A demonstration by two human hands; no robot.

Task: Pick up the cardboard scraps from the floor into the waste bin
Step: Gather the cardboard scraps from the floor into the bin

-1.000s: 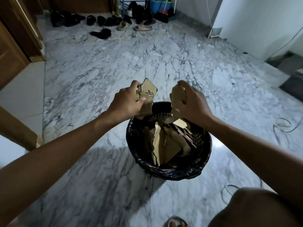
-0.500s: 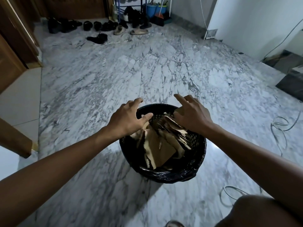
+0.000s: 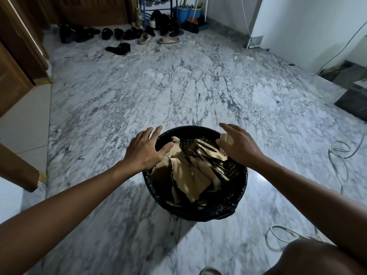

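Waste bin [image 3: 195, 205]: black mesh basket with a dark liner, upright on the marble floor [image 3: 178, 92], directly in front of the person and between the two forearms.

Cardboard scraps [image 3: 190, 175]: torn brown pieces, stacked loosely inside the bin, most standing on edge and leaning toward the right wall; the tallest tips reach about rim height. One small pale scrap [image 3: 226, 138] sits at the far right rim, under the right fingers; whether it is pinched or only touched cannot be told.

Left hand [image 3: 146, 148]: palm down over the bin's left rim, fingers spread and straight, thumb touching the top of a scrap; grasping nothing.

Right hand [image 3: 239, 144]: palm down over the right rim, fingers extended and slightly bent above the pile. It is the nearer hand to the pale scrap.

Judgement: no loose cardboard shows on the visible floor; the remaining move appears to be pressing the pile straight down, below both palms.

Elsewhere: shoes [image 3: 119, 47] by the far wall; a cable [image 3: 337, 155] on the floor at right.
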